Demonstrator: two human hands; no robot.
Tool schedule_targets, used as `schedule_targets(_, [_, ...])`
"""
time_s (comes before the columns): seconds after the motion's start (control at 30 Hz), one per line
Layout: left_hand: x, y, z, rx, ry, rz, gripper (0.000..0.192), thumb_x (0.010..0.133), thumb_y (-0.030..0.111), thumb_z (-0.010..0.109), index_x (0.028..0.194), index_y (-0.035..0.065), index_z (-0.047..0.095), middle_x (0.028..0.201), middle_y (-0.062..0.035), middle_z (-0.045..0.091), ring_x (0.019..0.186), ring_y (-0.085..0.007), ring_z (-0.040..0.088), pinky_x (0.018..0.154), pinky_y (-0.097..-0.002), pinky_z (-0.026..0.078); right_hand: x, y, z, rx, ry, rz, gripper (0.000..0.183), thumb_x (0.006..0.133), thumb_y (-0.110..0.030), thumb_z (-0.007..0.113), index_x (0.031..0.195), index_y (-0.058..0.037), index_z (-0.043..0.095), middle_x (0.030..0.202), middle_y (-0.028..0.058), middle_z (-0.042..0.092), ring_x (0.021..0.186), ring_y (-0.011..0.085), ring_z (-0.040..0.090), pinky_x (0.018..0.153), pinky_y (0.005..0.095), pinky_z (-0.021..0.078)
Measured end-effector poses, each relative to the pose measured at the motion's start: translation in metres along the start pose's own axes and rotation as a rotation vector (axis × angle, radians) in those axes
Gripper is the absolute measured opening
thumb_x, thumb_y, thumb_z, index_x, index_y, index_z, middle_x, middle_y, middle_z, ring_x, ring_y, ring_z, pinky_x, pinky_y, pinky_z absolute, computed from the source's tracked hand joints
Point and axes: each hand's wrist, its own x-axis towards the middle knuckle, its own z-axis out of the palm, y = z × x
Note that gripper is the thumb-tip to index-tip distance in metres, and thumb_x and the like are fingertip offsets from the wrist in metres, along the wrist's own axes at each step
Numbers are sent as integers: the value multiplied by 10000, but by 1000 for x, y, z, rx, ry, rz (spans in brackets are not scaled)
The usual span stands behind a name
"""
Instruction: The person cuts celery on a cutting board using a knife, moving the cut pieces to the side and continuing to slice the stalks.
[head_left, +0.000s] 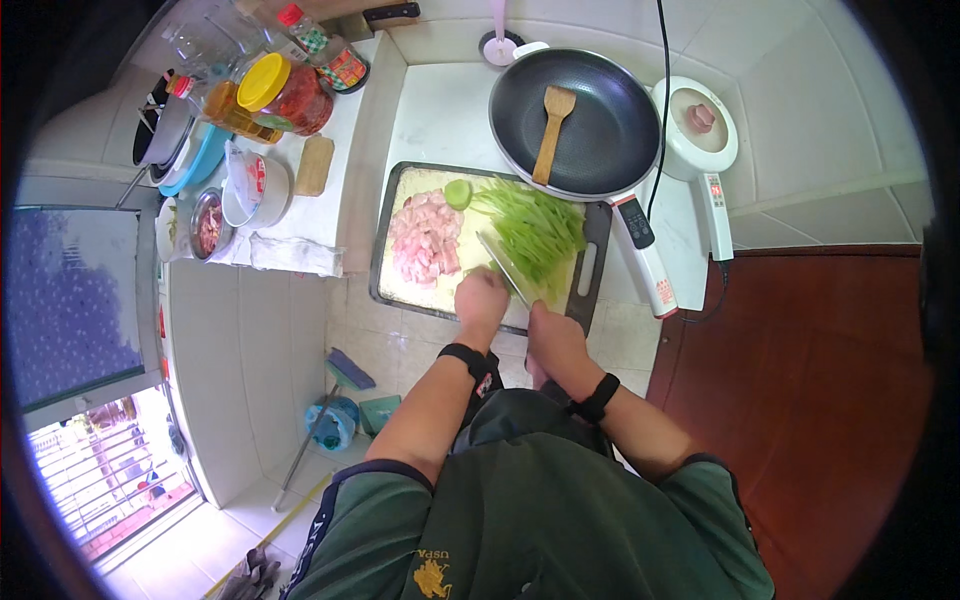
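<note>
My right hand (556, 339) grips the handle of a kitchen knife, its blade (504, 264) slanting up and left across the cutting board (420, 298). Close to the blade's left side, my left hand (481, 298) has its fingers curled down over a piece of green vegetable, mostly hidden beneath them. A heap of thin green vegetable strips (536, 229) lies right of the blade. Diced pale pink raw meat (426, 240) is piled on the board's left part. Between the two piles, near the far edge, sits a rounded green vegetable piece (457, 194).
Beyond the board's right corner stands a dark frying pan (607, 142) with a wooden spatula (555, 131) in it. A white electric pot (694, 127) and a hanging black cable (664, 90) are farther right. Left are jars, bottles and a steel bowl of meat (208, 225).
</note>
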Motion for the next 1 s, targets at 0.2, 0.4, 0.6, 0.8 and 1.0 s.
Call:
schedule_targets(0.2, [0, -2, 3, -9, 17, 30, 177, 826, 217, 580, 795, 57, 650, 760, -172, 667, 757, -366, 648, 693, -450, 507, 16, -1, 5, 1, 72, -29, 138, 832, -60, 486, 945, 19, 499, 716, 249, 635, 685, 404, 656, 624, 508, 513])
schedule_targets(0.4, [1, -4, 8, 13, 47, 69, 155, 825, 186, 556, 793, 58, 638, 743, -184, 656, 743, -378, 639, 689, -463, 503, 7, -2, 5, -8, 36, -27, 128, 834, -68, 490, 930, 16, 498, 702, 239, 632, 673, 405, 653, 604, 504, 513])
schedule_targets(0.6, [0, -2, 6, 45, 54, 98, 164, 831, 183, 543, 789, 52, 632, 754, -195, 654, 755, -389, 637, 693, -478, 501, 22, 2, 12, 25, 143, -103, 113, 839, -69, 482, 912, 14, 503, 732, 249, 637, 692, 406, 652, 619, 510, 511])
schedule_targets(0.8, [1, -4, 6, 63, 26, 71, 227, 836, 228, 532, 866, 43, 660, 808, -216, 660, 791, -387, 642, 719, -460, 505, 1, -3, 0, 21, 18, -1, 102, 832, -64, 491, 901, 9, 507, 724, 243, 636, 689, 410, 651, 622, 511, 512])
schedule_targets(1.0, [1, 4, 1, 89, -12, 68, 237, 842, 230, 527, 881, 40, 663, 819, -223, 657, 805, -399, 639, 728, -465, 503, 10, 2, 13, 46, 88, -32, 100, 834, -72, 492, 894, 6, 510, 703, 239, 633, 665, 411, 647, 605, 515, 508])
